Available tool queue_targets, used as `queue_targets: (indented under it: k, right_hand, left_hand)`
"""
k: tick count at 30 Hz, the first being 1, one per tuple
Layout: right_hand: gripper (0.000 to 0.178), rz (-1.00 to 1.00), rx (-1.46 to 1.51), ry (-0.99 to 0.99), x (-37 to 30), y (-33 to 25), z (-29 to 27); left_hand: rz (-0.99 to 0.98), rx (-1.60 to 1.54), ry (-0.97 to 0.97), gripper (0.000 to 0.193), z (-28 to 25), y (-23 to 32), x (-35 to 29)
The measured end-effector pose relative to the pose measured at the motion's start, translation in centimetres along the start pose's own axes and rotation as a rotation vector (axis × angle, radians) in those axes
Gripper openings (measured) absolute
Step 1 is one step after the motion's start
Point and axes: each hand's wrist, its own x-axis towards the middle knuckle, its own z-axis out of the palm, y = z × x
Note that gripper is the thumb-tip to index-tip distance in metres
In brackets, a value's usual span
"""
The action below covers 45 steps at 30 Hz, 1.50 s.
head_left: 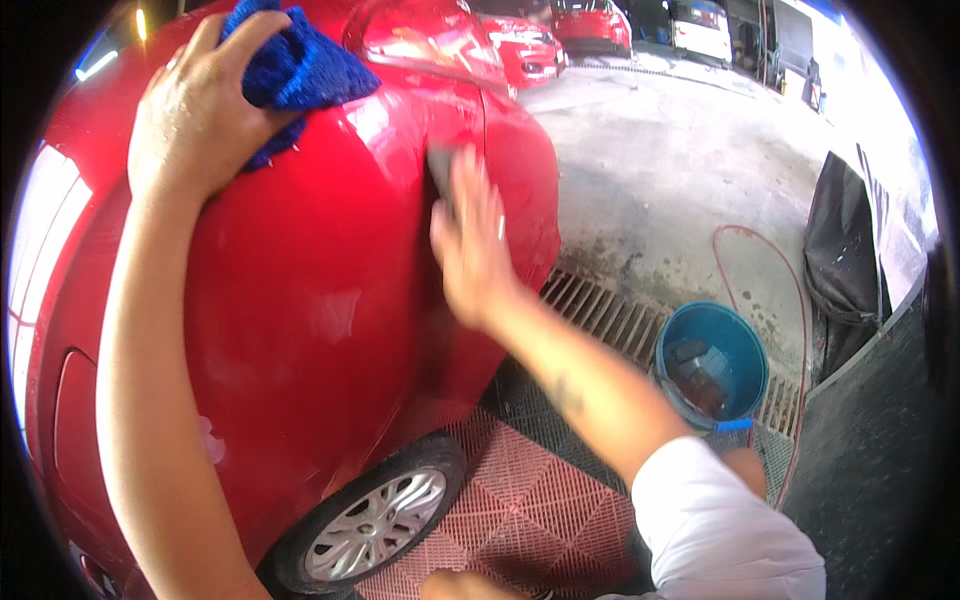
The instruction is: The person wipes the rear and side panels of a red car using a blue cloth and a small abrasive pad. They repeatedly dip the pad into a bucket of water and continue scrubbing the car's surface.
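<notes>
Gripping blue cloth [305, 75], L fingers [207, 38]; R fingers [482, 200] holding dark pad [440, 172] agst red car [300, 260]; bucket [738, 345], hose [736, 228] nr drain grate [598, 312].

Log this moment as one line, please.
left hand: gripping blue cloth on red car; right hand: blurred, dark pad against car; nearby: teal bucket

Just the one head cam here, a wide fisheye worn up top, tilted down and forward, pretty close over the glossy red car body [290, 270], grey concrete floor [670, 150] stretching away beyond.
</notes>
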Motion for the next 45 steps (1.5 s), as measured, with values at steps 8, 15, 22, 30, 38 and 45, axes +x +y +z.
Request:
queue_targets:
  k: [8, 15, 22, 30, 38, 45]
  right_hand:
    - [0.069, -0.043, -0.032, 0.040, 6.4, 0.5, -1.6]
    - [0.083, -0.008, 0.027, -0.271, -9.4, -3.8, -2.3]
    - [0.068, -0.001, 0.008, 0.012, 8.3, -1.8, -1.0]
    - [0.080, -0.081, -0.048, -0.145, -5.3, -1.2, -2.6]
    - [0.079, -0.045, 0.138, -0.058, -4.5, 1.1, 0.0]
    - [0.080, -0.020, 0.127, 0.052, 4.6, 5.2, -1.4]
  left_hand:
    - [-0.031, -0.092, -0.033, 0.077, 0.3, -0.2, 0.9]
    - [-0.066, -0.100, -0.027, 0.073, -0.6, 1.7, 0.7]
    - [-0.092, -0.115, -0.033, 0.067, -2.9, 2.6, 0.5]
    - [-0.100, -0.070, -0.008, 0.073, -0.1, 2.0, 0.9]
    - [-0.035, -0.067, -0.035, 0.072, -0.8, 0.7, -0.2]
    - [-0.033, -0.077, -0.037, 0.077, 0.3, 0.2, 0.9]
